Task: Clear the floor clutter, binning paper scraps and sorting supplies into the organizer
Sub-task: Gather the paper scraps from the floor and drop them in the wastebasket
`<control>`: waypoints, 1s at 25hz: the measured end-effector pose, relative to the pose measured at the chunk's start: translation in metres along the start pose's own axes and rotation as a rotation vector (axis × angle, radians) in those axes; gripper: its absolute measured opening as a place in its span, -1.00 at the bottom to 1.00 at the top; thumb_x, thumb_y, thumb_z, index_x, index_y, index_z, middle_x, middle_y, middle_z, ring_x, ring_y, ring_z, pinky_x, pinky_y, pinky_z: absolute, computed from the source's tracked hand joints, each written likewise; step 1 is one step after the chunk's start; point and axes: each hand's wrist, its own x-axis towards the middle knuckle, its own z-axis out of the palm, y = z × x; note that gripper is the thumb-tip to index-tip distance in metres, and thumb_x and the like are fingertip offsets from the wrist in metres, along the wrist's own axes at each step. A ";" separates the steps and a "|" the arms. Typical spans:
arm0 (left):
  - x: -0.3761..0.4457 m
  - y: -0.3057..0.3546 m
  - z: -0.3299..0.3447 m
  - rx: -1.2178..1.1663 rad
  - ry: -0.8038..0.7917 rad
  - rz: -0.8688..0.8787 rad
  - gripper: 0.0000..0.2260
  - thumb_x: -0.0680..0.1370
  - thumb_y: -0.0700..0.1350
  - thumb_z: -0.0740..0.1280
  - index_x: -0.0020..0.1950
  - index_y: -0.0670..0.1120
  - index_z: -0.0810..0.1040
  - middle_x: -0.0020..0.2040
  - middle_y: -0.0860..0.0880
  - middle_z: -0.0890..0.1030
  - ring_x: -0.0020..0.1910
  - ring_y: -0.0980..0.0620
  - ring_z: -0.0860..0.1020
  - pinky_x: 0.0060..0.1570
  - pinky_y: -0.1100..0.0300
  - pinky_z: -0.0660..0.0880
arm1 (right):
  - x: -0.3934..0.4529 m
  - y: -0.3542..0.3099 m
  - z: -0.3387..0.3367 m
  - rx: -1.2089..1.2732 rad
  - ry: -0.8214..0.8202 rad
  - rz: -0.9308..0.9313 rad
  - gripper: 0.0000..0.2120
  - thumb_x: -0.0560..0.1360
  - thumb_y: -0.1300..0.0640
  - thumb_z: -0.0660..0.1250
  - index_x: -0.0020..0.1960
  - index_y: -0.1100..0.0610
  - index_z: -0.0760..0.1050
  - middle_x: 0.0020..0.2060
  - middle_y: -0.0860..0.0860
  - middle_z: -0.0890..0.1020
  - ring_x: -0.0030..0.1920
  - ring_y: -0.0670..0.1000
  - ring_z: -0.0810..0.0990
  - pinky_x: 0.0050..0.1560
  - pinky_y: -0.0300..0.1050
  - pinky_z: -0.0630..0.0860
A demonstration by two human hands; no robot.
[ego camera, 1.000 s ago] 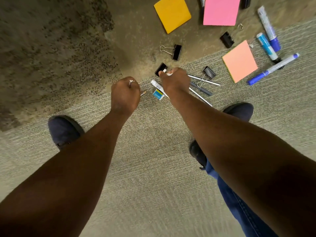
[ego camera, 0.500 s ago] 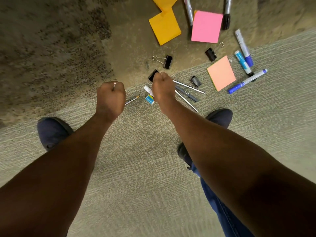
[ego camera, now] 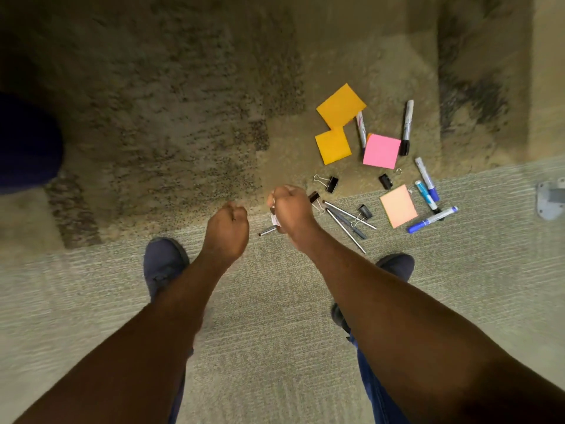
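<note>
**A:** Two fists over the carpet. What is each one holding?

**B:** The right hand [ego camera: 290, 206] has its fingers curled round small white things, one looking like a labelled stick or scrap; a bit pokes out under the knuckles. The left hand [ego camera: 227, 228] is closed tight too, but whether it holds anything I cannot tell from behind the knuckles.

**A:** And the nearest loose item?

**B:** A pen [ego camera: 267, 231] lies on the floor between the two fists, its visible end toward the left hand, the rest running under the right fist. Its long axis goes roughly left to right, tilted slightly up toward the right.

**A:** So which hand should take it?

**B:** My guess is the left; it seems the freer one, and the pen's exposed end points its way. It would need to uncurl and come down across the barrel.

**A:** What else is waiting?

**B:** Just right of the right hand are a black binder clip [ego camera: 315, 198] and several grey pens [ego camera: 345, 228] fanned out diagonally with another clip [ego camera: 363, 212] resting on them. Farther off: an orange sticky pad [ego camera: 341, 105], a pink sticky pad [ego camera: 381, 150], a peach one [ego camera: 398, 205] and blue markers [ego camera: 428, 185].

**A:** Any bin or organizer?

**B:** Neither is in view, so most of the sorting looks undone.
</note>
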 end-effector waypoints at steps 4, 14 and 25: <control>-0.006 0.007 -0.014 -0.406 -0.130 -0.214 -0.81 0.62 -0.15 0.03 -0.01 -0.17 0.41 -0.38 -0.05 0.38 -0.47 0.01 0.32 -0.47 0.21 0.23 | -0.022 -0.023 0.038 -0.024 0.131 -0.083 -0.46 0.58 -0.02 0.14 -0.56 0.10 0.26 -0.63 -0.06 0.37 -0.47 0.05 0.35 -0.38 -0.13 0.23; -0.006 0.059 0.041 -0.799 -0.349 -0.392 -0.53 0.61 0.19 0.12 -0.16 -0.17 0.56 -0.32 -0.08 0.66 -0.30 0.00 0.66 -0.31 0.20 0.57 | -0.042 0.032 -0.006 -0.304 0.153 -0.351 -0.36 0.56 -0.19 -0.21 0.31 0.13 0.43 0.30 0.10 0.46 0.36 0.11 0.32 0.39 0.05 0.18; 0.014 0.081 0.186 -0.203 -0.297 -0.197 -0.70 0.58 0.05 0.27 -0.29 -0.06 0.42 -0.44 -0.09 0.36 -0.57 0.06 0.28 -0.42 0.24 0.22 | 0.047 0.134 -0.218 -0.707 0.305 -0.458 -0.85 0.55 0.21 0.20 0.00 0.24 0.51 -0.10 0.19 0.58 -0.06 0.16 0.51 -0.07 0.03 0.44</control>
